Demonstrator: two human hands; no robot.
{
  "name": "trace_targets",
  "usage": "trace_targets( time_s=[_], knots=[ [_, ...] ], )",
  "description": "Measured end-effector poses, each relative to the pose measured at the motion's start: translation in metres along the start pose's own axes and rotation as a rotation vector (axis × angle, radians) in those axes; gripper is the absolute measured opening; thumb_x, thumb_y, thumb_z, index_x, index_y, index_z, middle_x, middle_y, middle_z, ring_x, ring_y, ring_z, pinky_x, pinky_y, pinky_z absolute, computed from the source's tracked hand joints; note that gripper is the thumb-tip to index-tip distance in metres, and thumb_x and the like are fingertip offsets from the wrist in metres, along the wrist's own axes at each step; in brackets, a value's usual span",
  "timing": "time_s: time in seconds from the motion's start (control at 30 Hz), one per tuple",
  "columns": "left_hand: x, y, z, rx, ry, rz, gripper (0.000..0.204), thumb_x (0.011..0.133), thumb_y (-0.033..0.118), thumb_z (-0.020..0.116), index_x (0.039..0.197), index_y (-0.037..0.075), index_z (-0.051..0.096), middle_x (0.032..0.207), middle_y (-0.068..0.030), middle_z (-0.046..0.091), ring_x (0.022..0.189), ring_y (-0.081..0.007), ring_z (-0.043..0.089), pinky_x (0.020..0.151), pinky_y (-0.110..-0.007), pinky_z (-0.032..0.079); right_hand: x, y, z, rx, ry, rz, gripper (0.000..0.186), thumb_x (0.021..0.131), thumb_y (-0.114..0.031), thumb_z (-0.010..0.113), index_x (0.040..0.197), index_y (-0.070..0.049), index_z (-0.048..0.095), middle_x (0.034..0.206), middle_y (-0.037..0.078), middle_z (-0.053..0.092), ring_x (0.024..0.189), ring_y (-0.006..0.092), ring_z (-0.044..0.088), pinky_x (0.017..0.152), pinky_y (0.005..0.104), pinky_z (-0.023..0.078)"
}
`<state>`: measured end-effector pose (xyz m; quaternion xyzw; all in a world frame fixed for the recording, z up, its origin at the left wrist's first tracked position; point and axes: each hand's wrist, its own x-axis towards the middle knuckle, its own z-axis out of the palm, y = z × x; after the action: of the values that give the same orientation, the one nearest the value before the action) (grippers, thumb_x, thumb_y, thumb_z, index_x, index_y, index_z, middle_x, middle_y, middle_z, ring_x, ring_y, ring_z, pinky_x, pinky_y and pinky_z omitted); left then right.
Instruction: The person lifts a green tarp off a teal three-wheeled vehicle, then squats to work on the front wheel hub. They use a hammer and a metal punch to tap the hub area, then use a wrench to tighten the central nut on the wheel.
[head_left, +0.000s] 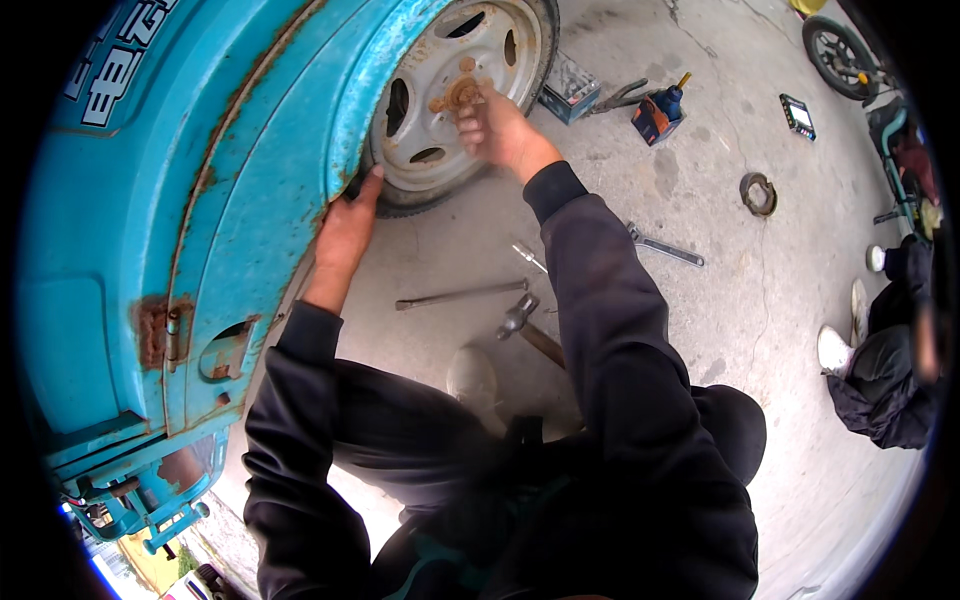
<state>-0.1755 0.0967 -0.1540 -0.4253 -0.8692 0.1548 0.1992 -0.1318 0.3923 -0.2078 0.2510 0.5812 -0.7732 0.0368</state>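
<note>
Beneath the turquoise fender (270, 130) sits the wheel (430, 75), probably heavy and rigid, best taken by its tyre (552, 40). The right hand (505, 135) curls at the rusty hub (462, 93); the left hand (345, 230) meets the fender's edge. From here I can't tell what either pinches.

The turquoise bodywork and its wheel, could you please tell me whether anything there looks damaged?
Yes: a rust streak runs along the bodywork, and a brown patch lies beside the hinge, breaking the turquoise paint. The hub of the wheel, by the right hand, is also rusty.
</note>
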Motion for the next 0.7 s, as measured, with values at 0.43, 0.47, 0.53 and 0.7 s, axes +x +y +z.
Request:
trace_targets(
  time_s=[0.43,0.47,0.53,0.7],
  knots=[
    [0.022,0.017,-0.053,-0.73,-0.001,-0.496,0.067,0.095,0.048,0.06,0.141,0.002,0.049,0.148,-0.0233,0.045,0.136,-0.0377,0.041,0.113,-0.04,0.032,-0.03,0.012,0.036,0.029,-0.093,-0.023,0.07,0.102,-0.06,0.031,0.077,0.0,0.057,0.06,0.013,0.055,0.061,0.0287,0.06,0.058,0.0371,0.052],
    [0.021,0.017,-0.056,-0.728,-0.01,-0.492,0.068,0.095,0.049,0.06,0.141,0.0,0.049,0.148,-0.024,0.044,0.136,-0.0387,0.041,0.113,-0.041,0.032,-0.03,0.018,0.048,0.017,-0.109,-0.065,0.07,0.101,-0.062,0.031,0.078,-0.001,0.058,0.062,0.017,0.06,0.063,0.0333,0.064,0.058,0.041,0.053],
    [0.026,0.021,-0.06,-0.708,0.007,-0.43,0.071,0.094,0.05,0.06,0.141,-0.002,0.048,0.149,-0.0254,0.042,0.136,-0.0402,0.04,0.113,-0.042,0.032,-0.016,0.028,0.029,-0.797,0.434,-0.307,0.064,0.101,-0.059,0.037,0.084,-0.001,0.059,0.072,0.019,0.065,0.069,0.0372,0.067,0.058,0.0447,0.053],
    [0.012,0.005,-0.029,-0.566,0.007,-0.298,0.06,0.096,0.045,0.06,0.142,0.009,0.051,0.148,-0.0274,0.042,0.135,-0.0417,0.041,0.113,-0.044,0.032,-0.038,0.019,0.018,-0.888,0.687,-0.679,0.053,0.099,-0.052,0.048,0.096,0.0,0.06,0.088,0.023,0.069,0.077,0.0368,0.069,0.06,0.0456,0.054]
  ],
)
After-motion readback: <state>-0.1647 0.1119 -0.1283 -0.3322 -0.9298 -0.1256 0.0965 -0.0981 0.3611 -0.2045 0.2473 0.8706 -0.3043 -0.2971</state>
